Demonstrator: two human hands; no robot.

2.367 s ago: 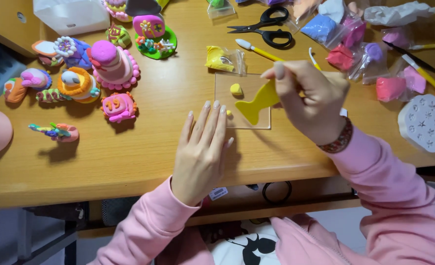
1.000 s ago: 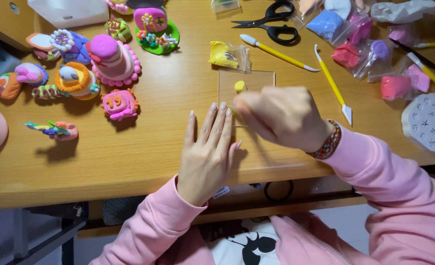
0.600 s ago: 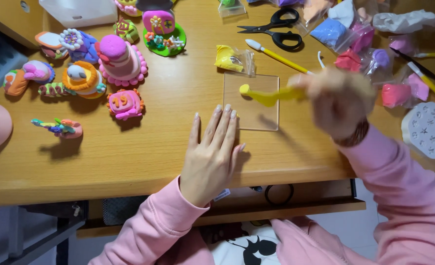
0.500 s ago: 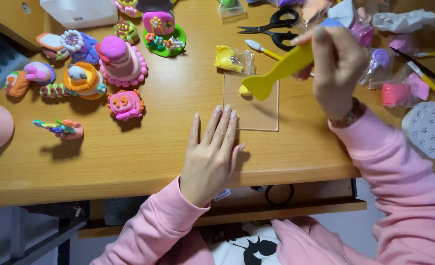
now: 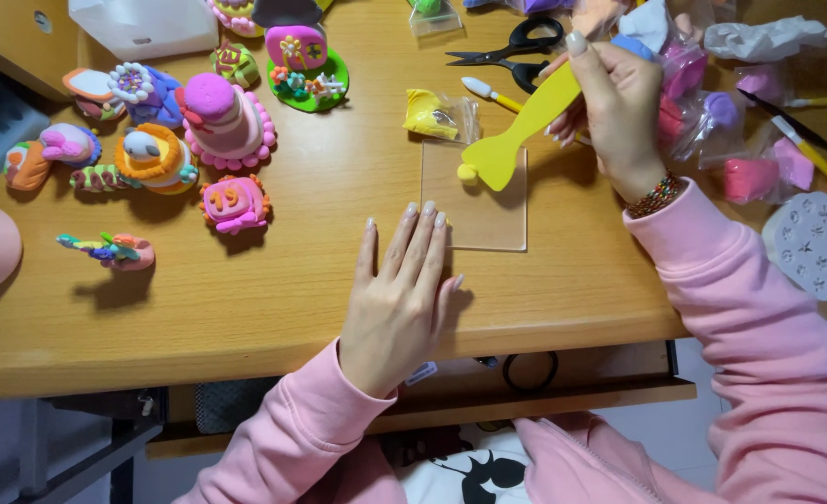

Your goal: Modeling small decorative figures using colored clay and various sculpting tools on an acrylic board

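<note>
Right grip (image 5: 618, 107) around yellow spatula (image 5: 518, 135)

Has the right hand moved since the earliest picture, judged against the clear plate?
Yes. The right hand, holding the yellow scraper, has lifted off the clear plate toward the scissors.

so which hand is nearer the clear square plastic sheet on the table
Left. The left hand lies flat on the wooden table with its fingertips at the clear square plastic sheet's near edge. The right hand is raised beyond its far corner, holding a yellow plastic spatula.
</note>
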